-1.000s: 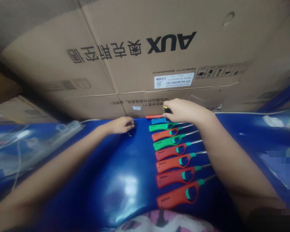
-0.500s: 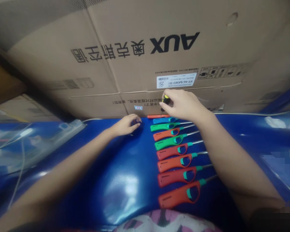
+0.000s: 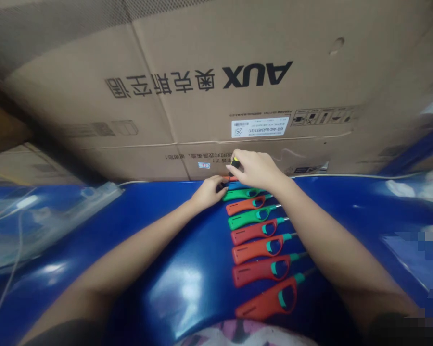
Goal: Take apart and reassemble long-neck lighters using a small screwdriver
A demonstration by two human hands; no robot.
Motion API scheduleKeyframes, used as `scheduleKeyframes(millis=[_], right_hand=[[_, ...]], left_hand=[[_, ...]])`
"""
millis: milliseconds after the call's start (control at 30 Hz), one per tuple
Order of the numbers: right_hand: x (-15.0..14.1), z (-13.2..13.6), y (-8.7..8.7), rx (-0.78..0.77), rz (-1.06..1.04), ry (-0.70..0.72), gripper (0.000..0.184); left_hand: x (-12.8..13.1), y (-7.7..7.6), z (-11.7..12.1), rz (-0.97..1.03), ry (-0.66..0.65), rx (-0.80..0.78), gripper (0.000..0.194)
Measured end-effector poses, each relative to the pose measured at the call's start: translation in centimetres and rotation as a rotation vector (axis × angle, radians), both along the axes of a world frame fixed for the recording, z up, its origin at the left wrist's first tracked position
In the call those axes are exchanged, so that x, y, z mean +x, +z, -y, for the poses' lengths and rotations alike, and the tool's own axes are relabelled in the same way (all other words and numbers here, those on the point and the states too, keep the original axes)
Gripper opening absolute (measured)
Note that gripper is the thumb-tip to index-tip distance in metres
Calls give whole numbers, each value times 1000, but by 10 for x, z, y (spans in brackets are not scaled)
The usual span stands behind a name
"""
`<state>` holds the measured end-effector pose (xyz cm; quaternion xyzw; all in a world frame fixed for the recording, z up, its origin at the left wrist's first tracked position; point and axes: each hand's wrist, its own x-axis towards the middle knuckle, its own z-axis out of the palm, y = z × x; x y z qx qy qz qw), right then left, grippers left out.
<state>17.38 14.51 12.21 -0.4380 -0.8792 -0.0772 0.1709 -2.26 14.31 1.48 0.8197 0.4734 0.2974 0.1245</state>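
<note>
Right hand: the thumb and fingers of the right hand [image 3: 258,169] are closed on a yellow-and-black handle [image 3: 234,164], which stands roughly upright over the far end of the lighter row.
Left hand: the left hand [image 3: 208,192] sits just left of that grip, fingers curled at the butt of the blue lighter [image 3: 235,185]; whether they pinch it cannot be told.
Blue lighter: directly below the right-hand grip, partly covered by both hands.
Orange-red lighter: a strip of the farthest orange-red lighter [image 3: 230,178] shows just beyond the blue one, under the grip.
Near green lighter: the green lighter [image 3: 240,194] lies next on the person's side of the grip, close to the left thumb.
Rest of the row: six more lighters [image 3: 254,232], orange, green and red, run from there toward the person, butts left, metal tubes right.
Cardboard box: the cardboard box [image 3: 187,43] rises behind the grip, its print upside down.
Table: the glossy blue table [image 3: 144,288] spreads beneath both hands.
</note>
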Motion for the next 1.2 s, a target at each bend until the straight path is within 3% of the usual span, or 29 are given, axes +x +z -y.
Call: scheduleKeyframes(millis=[533, 733, 833, 933, 1067, 1200], right_hand=[[-1, -5, -3, -14, -6, -48, 29], [-7, -4, -1, -8, 54, -139, 46], [-9, -5, 1, -30, 55, -108, 34], [-14, -7, 7, -38, 68, -60, 25], [-24, -10, 21, -45, 162, -69, 35], [-25, -13, 29, -137, 200, -29, 29]], left_hand=[[7, 0, -14, 92, -1, -128, 29], [9, -4, -18, 159, 15, -163, 24], [9, -9, -13, 199, 19, -174, 23], [10, -10, -8, 223, 8, -184, 26], [11, -9, -4, 222, -36, -189, 25], [10, -7, -4, 215, -64, -198, 27]])
